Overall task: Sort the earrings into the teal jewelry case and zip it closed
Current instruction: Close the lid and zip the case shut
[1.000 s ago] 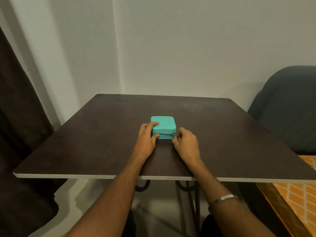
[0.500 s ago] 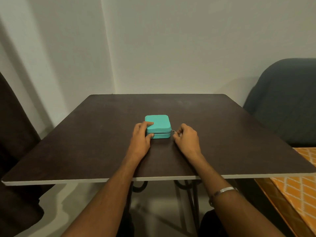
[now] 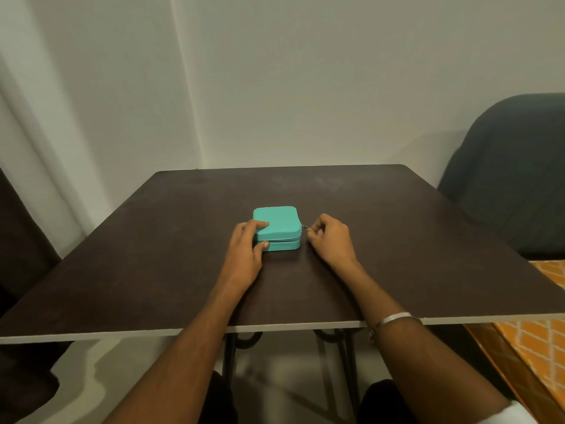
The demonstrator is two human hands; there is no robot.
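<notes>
Your teal jewelry case (image 3: pixel 276 223) sits lid down near the middle of the dark table (image 3: pixel 153 255), and you've got both hands on the job. Your left hand (image 3: pixel 247 249) braces its left side, fingers laid over the lid and thumb pressed against the front wall. Your right hand (image 3: pixel 331 240) is curled just beside the right edge, fingertips pinching the small metal zipper pull (image 3: pixel 304 228) at the case's right side. A silver bangle (image 3: pixel 394 319) rides your right wrist.
</notes>
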